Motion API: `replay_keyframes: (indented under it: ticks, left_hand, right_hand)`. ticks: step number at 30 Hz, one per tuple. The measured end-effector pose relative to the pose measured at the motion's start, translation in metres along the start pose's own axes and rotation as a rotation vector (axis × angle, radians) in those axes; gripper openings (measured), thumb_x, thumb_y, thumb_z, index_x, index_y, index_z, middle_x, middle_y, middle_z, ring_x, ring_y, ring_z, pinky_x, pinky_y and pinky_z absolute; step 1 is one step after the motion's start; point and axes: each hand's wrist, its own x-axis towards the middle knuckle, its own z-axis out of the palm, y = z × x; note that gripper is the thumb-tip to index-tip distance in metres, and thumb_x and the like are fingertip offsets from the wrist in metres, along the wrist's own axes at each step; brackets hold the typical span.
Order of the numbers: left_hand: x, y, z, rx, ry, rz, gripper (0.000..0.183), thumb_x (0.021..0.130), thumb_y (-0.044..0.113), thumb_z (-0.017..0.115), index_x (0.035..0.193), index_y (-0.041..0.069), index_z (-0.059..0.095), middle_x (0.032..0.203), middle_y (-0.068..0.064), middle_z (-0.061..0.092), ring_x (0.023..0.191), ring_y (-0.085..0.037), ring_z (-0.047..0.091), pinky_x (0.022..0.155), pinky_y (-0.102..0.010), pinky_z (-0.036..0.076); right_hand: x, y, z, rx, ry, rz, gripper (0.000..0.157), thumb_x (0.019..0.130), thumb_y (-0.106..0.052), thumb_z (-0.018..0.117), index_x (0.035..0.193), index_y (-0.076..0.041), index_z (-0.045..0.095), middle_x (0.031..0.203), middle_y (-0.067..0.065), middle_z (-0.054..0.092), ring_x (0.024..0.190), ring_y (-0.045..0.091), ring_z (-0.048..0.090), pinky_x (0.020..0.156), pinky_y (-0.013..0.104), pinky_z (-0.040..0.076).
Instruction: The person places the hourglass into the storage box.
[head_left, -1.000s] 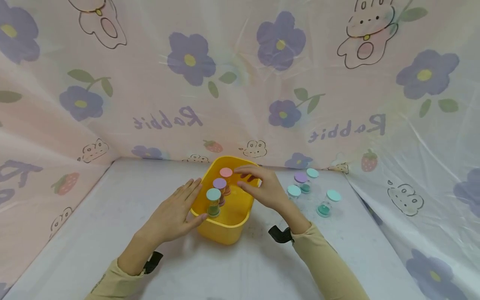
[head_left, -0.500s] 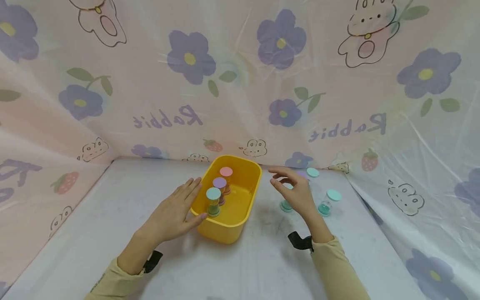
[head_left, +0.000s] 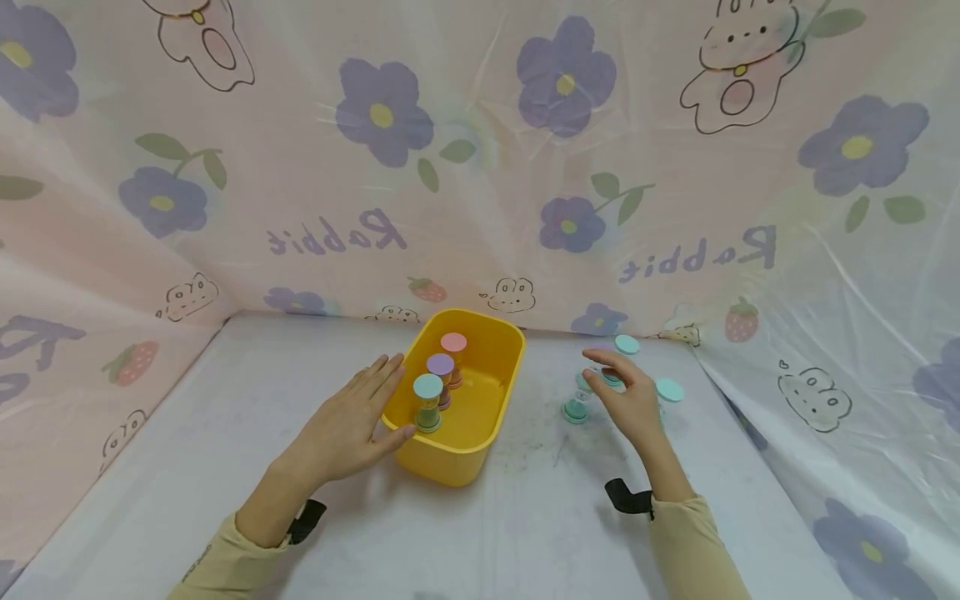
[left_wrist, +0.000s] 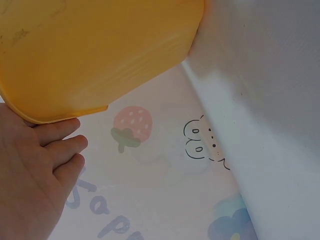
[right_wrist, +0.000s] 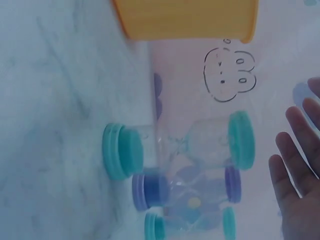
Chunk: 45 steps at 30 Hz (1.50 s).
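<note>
My left hand [head_left: 341,429] rests with straight fingers along the left side of a yellow bin [head_left: 480,408]; the left wrist view shows the fingertips touching beneath its rim [left_wrist: 75,114]. Inside the bin, a teal-capped hourglass [head_left: 427,387], a purple-capped hourglass [head_left: 440,365] and a pink-capped hourglass [head_left: 453,343] stand in a row. My right hand [head_left: 628,404] hovers beside a teal hourglass [head_left: 576,410] on the table, thumb and fingers apart and holding nothing. In the right wrist view, a gap separates the fingers [right_wrist: 297,165] from that hourglass's top cap [right_wrist: 242,140].
Behind the right hand stand a purple hourglass [right_wrist: 165,192], mostly hidden in the head view, and another teal hourglass [head_left: 627,344]. A further teal hourglass [head_left: 670,390] stands to the right, partly covered by the hand. A printed curtain [head_left: 465,200] borders the white table [head_left: 315,350].
My right hand has moved out of the bin and rightwards to the loose hourglasses, its fingers spreading somewhat. The left hand, the bin and the hourglasses in it have stayed put.
</note>
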Motion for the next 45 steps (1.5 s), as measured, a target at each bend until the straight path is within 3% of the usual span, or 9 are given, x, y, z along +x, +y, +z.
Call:
replay_keyframes:
  ticks: [7, 14, 19, 22, 29, 45]
  left_hand:
    - [0.0, 0.0, 0.0, -0.007, -0.004, -0.006, 0.088, 0.101, 0.054, 0.059, 0.162, -0.003, 0.03, 0.171, -0.015, 0.023, 0.157, -0.036, 0.024, 0.125, -0.056, 0.027]
    - [-0.001, 0.0, -0.001, -0.001, -0.01, -0.009, 0.089, 0.102, 0.057, 0.056, 0.162, -0.002, 0.028, 0.172, -0.013, 0.021, 0.158, -0.035, 0.022, 0.126, -0.054, 0.025]
    - [0.0, -0.001, 0.0, 0.004, -0.006, -0.002, 0.089, 0.102, 0.057, 0.056, 0.162, -0.002, 0.029, 0.171, -0.015, 0.023, 0.157, -0.035, 0.023, 0.126, -0.054, 0.025]
    - [0.0, -0.001, 0.0, 0.0, -0.003, -0.002, 0.088, 0.102, 0.055, 0.058, 0.162, -0.003, 0.029, 0.17, -0.016, 0.025, 0.157, -0.036, 0.024, 0.126, -0.054, 0.026]
    - [-0.001, 0.0, 0.001, -0.005, -0.003, -0.005, 0.089, 0.101, 0.054, 0.06, 0.162, -0.002, 0.029, 0.171, -0.015, 0.024, 0.157, -0.035, 0.023, 0.126, -0.054, 0.026]
    - [0.0, 0.0, -0.001, -0.004, -0.005, 0.0, 0.089, 0.102, 0.058, 0.056, 0.161, -0.003, 0.03, 0.171, -0.015, 0.023, 0.157, -0.036, 0.024, 0.126, -0.054, 0.026]
  right_hand:
    - [-0.005, 0.012, -0.008, -0.027, -0.021, 0.046, 0.037, 0.099, -0.003, 0.07, 0.135, 0.004, 0.065, 0.138, 0.022, 0.064, 0.12, 0.004, 0.058, 0.099, 0.013, 0.048]
    - [-0.004, 0.024, -0.01, -0.053, -0.073, 0.045, 0.048, 0.096, 0.0, 0.073, 0.141, 0.006, 0.06, 0.14, 0.026, 0.061, 0.127, 0.041, 0.057, 0.107, 0.046, 0.051]
    - [-0.003, 0.047, -0.008, -0.07, -0.103, 0.084, 0.052, 0.096, -0.002, 0.073, 0.145, 0.003, 0.056, 0.144, 0.025, 0.059, 0.129, 0.041, 0.055, 0.106, 0.054, 0.049]
    - [-0.003, 0.066, -0.006, -0.085, -0.121, 0.113, 0.055, 0.097, -0.008, 0.074, 0.148, -0.002, 0.055, 0.146, 0.021, 0.058, 0.13, 0.036, 0.055, 0.106, 0.05, 0.051]
    - [-0.005, 0.081, -0.006, -0.069, -0.151, 0.207, 0.057, 0.097, -0.022, 0.076, 0.15, -0.012, 0.055, 0.145, 0.013, 0.058, 0.128, 0.03, 0.057, 0.095, 0.014, 0.053]
    - [-0.005, 0.078, -0.004, -0.07, -0.125, 0.215, 0.056, 0.096, -0.019, 0.077, 0.147, -0.006, 0.058, 0.138, 0.017, 0.062, 0.119, 0.029, 0.063, 0.088, 0.011, 0.055]
